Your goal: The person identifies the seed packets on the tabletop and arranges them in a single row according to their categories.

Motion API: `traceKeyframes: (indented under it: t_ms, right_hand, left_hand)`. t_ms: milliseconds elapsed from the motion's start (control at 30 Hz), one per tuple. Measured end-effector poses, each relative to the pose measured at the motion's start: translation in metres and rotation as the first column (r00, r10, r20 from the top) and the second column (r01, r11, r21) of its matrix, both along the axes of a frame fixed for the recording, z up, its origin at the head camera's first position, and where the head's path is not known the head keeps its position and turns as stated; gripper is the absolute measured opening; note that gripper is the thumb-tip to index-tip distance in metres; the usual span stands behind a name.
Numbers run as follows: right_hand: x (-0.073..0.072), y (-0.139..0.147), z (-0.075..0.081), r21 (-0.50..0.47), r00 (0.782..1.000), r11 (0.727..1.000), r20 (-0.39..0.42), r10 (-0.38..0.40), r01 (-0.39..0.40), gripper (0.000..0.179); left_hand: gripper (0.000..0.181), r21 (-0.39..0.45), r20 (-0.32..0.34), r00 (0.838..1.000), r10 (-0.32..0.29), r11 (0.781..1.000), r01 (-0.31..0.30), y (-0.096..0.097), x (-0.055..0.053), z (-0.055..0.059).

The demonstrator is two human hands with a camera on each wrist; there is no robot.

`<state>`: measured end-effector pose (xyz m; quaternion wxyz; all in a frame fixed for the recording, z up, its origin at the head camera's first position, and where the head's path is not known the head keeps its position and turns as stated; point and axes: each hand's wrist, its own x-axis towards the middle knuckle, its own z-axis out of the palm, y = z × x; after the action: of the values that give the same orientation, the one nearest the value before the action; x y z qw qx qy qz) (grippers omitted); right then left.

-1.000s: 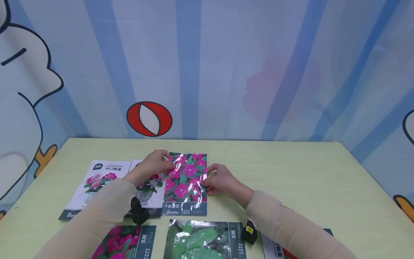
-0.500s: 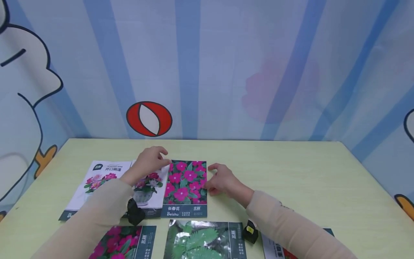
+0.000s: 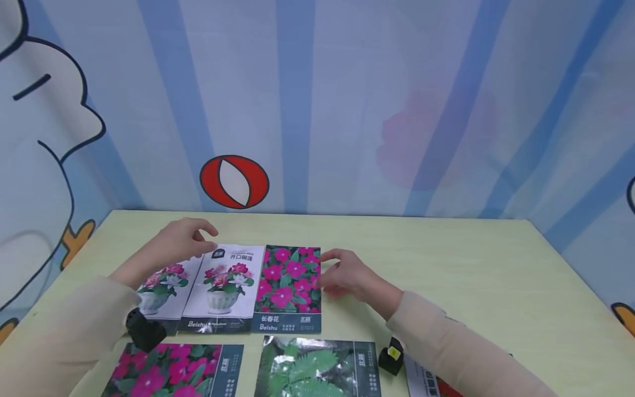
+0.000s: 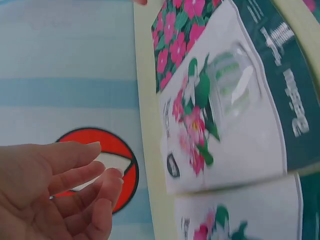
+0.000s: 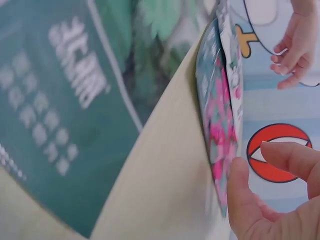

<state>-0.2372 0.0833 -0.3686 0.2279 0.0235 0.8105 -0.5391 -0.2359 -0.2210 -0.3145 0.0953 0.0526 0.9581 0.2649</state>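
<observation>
A pink-flower seed packet [image 3: 290,286] lies flat on the pale green counter [image 3: 446,275], beside two white packets [image 3: 225,286]. The right hand [image 3: 347,274], grip released, rests at its right edge; the left hand [image 3: 181,240] hovers relaxed, holding nothing.

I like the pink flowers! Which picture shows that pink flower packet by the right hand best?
The head view: the whole pink flower packet lies flat, facing up, beside the right hand. The left wrist view catches only its corner; the right wrist view shows it blurred, nearly edge-on.
</observation>
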Motion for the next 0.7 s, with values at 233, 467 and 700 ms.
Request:
traceKeyframes:
  t_ms: [233, 467, 700]
  right_hand:
    - [0.008, 0.005, 0.007, -0.067, 0.997, 0.998, 0.077, 0.011, -0.006, 0.046]
    - [0.027, 0.000, 0.007, -0.211, 0.974, 0.972, 0.176, 0.140, -0.101, 0.043]
    - [0.048, -0.010, 0.006, -0.329, 0.939, 0.937, 0.269, 0.214, -0.119, 0.041]
  left_hand:
    - [0.046, -0.062, 0.041, 0.999, -0.028, 0.998, 0.031, -0.031, 0.005, 0.007]
    - [0.039, -0.162, 0.091, 0.993, -0.077, 0.983, 0.091, -0.059, 0.028, 0.013]
    - [0.037, -0.072, 0.462, 0.887, 0.006, 0.997, 0.031, -0.093, 0.046, -0.004]
